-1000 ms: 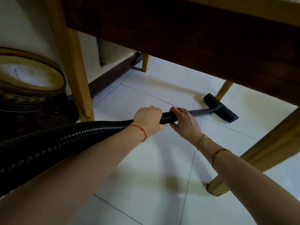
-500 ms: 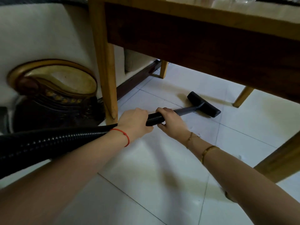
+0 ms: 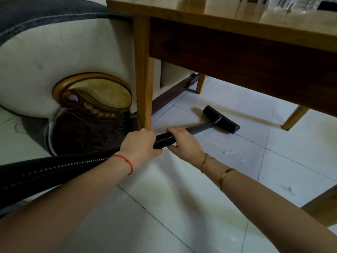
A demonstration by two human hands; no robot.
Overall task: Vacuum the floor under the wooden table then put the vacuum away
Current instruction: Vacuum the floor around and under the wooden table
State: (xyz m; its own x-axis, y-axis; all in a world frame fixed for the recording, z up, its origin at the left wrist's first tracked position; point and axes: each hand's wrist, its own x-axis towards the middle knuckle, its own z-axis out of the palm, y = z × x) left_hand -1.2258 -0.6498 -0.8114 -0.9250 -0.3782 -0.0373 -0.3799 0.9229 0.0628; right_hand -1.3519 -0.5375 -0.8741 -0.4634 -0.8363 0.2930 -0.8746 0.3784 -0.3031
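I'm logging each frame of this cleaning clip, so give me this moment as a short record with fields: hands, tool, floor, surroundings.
left hand: left hand grips the black ribbed hose
right hand: right hand grips the hose end where the grey tube starts
tool: black floor nozzle lies flat on the tile under the wooden table
floor: white tiles; small pale scraps lie right of the nozzle, not yet picked up
surroundings: sofa arm with carved trim beside the near table leg

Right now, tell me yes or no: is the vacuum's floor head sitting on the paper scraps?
No: the floor head lies on bare tile under the wooden table, while the paper scraps lie apart, nearer the camera.
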